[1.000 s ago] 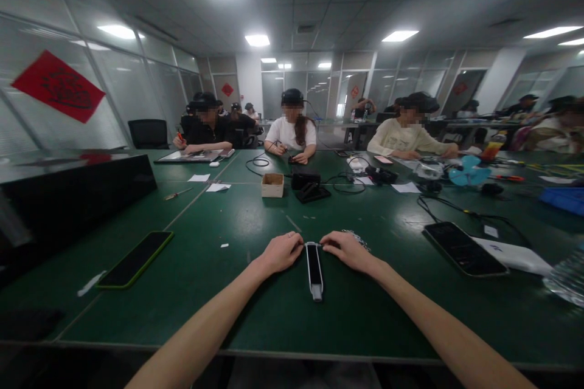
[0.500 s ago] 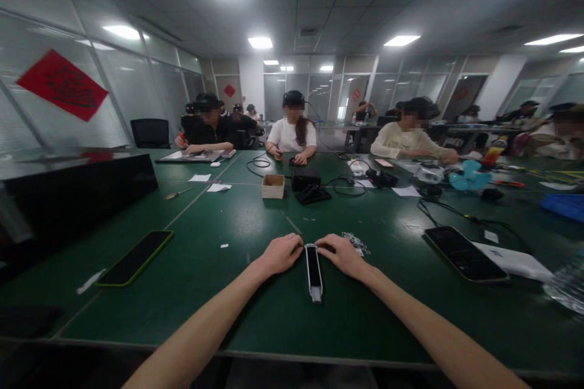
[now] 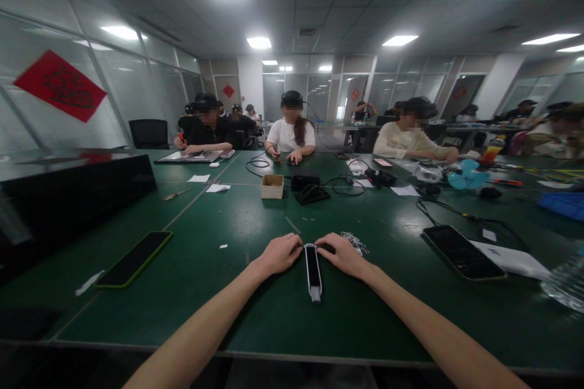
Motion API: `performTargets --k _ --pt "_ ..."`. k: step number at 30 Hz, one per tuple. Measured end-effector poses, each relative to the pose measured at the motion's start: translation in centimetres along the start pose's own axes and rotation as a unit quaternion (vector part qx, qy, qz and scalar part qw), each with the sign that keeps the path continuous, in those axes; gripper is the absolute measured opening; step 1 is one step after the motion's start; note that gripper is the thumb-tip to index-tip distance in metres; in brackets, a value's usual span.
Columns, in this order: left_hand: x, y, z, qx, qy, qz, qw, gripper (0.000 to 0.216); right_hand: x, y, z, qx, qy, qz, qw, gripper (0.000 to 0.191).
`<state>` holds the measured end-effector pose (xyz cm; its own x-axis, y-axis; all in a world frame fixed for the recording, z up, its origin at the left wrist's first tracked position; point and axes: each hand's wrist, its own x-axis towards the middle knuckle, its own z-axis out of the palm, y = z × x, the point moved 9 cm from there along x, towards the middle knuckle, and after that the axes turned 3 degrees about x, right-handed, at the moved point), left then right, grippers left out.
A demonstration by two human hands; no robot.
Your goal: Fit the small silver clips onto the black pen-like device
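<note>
We are holding both hands at the far end of a slim black device on the green counter.

The device (image 3: 312, 267) is lying flat on the counter (image 3: 237, 219), running lengthwise away from us, between our two wrists. Our left hand (image 3: 279, 253) is meeting its far end from the left and our right hand (image 3: 343, 253) from the right. Both hands are resting knuckles up, fingers curled close together, fingertips touching that end; whether they are gripping it we cannot tell. A small pile of metal bits (image 3: 356, 241) is sitting just beyond the right hand. A green-cased phone (image 3: 134, 259) is lying well to the left, a dark phone (image 3: 463, 251) well to the right.
</note>
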<state>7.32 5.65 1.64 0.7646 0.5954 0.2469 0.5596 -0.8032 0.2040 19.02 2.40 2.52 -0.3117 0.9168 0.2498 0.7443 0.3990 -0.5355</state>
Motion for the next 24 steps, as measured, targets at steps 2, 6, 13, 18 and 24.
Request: performTargets --k 2,6,13,18,24 --pt "0.0 0.0 0.0 0.002 0.001 0.002 1.0 0.011 0.0 0.0 0.1 -0.004 -0.003 0.003 1.0 0.021" --pt "0.0 0.0 -0.1 0.006 0.003 0.002 1.0 0.011 0.0 0.0 -0.2 -0.026 0.001 -0.02 0.999 0.024" --pt "0.0 0.3 -0.3 0.0 -0.017 -0.007 1.0 0.013 -0.2 5.9 -5.1 -0.153 0.075 0.016 0.985 0.027" --pt "-0.1 0.4 -0.5 -0.013 -0.018 -0.006 1.0 0.013 -0.4 10.4 -5.1 -0.179 0.001 0.054 0.982 0.027" --pt "0.0 0.0 -0.3 -0.01 -0.015 -0.009 1.0 0.015 -0.3 10.9 -4.6 -0.185 -0.009 0.071 0.98 0.03"
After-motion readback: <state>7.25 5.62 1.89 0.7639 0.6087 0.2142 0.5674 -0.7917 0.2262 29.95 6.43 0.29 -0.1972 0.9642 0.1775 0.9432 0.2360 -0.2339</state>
